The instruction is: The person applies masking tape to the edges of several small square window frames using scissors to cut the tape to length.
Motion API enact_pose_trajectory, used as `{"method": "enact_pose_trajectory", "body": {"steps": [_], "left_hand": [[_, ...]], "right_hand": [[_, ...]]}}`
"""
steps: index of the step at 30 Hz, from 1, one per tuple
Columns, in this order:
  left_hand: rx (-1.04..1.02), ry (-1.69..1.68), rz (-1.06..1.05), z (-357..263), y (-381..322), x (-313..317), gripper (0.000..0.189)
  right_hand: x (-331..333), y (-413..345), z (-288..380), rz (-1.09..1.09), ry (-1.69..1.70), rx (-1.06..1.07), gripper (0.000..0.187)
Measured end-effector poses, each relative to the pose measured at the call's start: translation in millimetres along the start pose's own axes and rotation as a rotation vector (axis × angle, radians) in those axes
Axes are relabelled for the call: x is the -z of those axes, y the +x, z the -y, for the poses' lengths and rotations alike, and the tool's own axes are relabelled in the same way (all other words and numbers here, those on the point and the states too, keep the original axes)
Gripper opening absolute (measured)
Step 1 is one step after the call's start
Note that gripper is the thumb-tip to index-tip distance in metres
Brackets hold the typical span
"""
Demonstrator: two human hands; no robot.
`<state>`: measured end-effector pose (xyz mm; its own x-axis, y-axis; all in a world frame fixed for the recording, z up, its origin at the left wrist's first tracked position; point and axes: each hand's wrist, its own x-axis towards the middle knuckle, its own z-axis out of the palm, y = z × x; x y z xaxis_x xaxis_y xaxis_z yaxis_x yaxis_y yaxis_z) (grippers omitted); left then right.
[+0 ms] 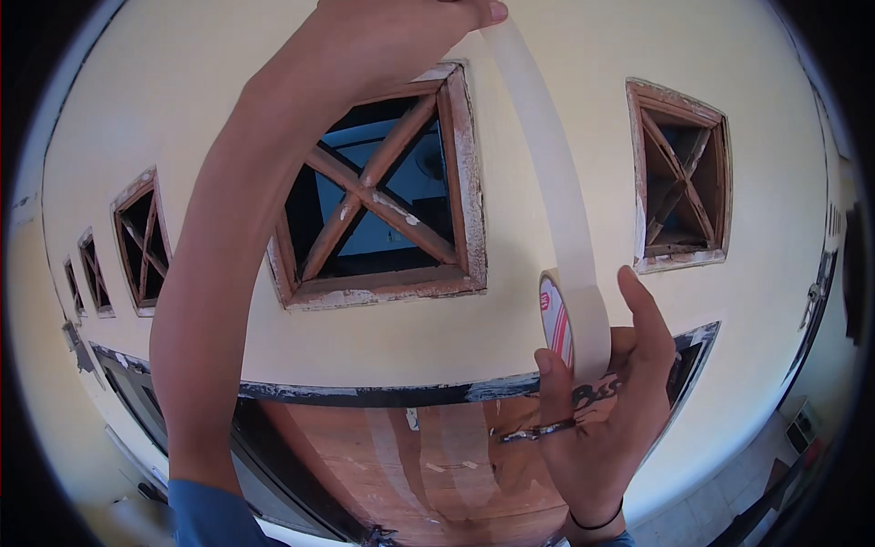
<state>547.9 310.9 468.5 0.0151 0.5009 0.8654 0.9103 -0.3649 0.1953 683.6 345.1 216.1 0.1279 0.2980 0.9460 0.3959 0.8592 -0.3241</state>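
Note:
My left hand [437, 24] is raised to the top edge of the view, partly cut off, and grips the free end of a pale masking tape strip [547, 130] at the thumb. The strip runs down in a gentle curve to its roll [592, 328], at right of centre. My right hand [608, 424] holds that roll, thumb at the near side and a finger behind it; the index finger points up, off the tape. By the base of this thumb is a thin dark shiny strip [536, 432] that I cannot identify. A dark band [601, 523] circles the right wrist.
Ahead stands a cream wall [383, 342]. A square vent opening [369, 184] with crossed wooden bars and a peeling frame lies behind my left arm; a similar vent [682, 178] is at right. Below, a dark peeling lintel [383, 393] tops a brown wooden panel [342, 465].

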Motion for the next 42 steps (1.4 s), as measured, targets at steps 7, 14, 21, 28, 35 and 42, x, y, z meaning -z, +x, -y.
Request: {"method": "enact_pose_trajectory", "body": {"steps": [7, 14, 21, 28, 35, 42], "left_hand": [[-0.284, 0.284, -0.033, 26, 43, -3, 0.028], [-0.249, 0.188, -0.022, 41, 45, -4, 0.028], [-0.542, 0.265, -0.169, 52, 35, -15, 0.025], [-0.293, 0.082, -0.018, 52, 47, -10, 0.02], [-0.417, 0.077, -0.068, 59, 46, -13, 0.018], [-0.429, 0.026, -0.073, 68, 44, -16, 0.017]], "right_hand": [[-15, 18, 5, 0.073, -0.173, 0.153, 0.049], [-22, 25, 16, 0.108, -0.268, 0.145, 0.053], [-29, 23, 8, 0.139, -0.245, 0.132, 0.055], [-33, 23, 6, 0.189, -0.185, 0.092, 0.057], [-35, 26, 10, 0.175, -0.223, 0.111, 0.058], [-35, 31, 12, 0.219, -0.263, 0.114, 0.056]]}}
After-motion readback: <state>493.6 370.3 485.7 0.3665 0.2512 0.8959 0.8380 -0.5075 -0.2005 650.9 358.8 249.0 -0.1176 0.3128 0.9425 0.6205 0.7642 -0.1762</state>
